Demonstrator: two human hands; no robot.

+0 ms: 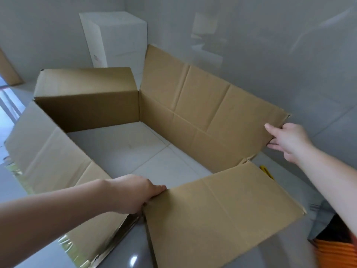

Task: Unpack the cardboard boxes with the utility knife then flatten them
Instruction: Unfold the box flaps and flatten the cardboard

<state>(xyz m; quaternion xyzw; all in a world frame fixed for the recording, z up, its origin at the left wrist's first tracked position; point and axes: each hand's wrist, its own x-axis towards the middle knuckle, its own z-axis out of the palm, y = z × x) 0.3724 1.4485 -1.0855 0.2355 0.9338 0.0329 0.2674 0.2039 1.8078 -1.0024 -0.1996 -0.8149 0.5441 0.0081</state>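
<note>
Left hand (133,192) grips the near corner of the cardboard box (173,105), fingers curled over the edge where the left panel meets the near panel. Right hand (287,140) pinches the far-right corner edge, thumb on the inner face, fingers behind. The box, one in hand, stands bottomless on the tiled floor (154,157), four walls spread into an open ring with torn tape along the left flaps. A yellow utility knife (266,172) lies on the floor just beyond the near panel, partly hidden. One white box (116,39) stands behind; another cardboard piece (8,70) leans far left.
</note>
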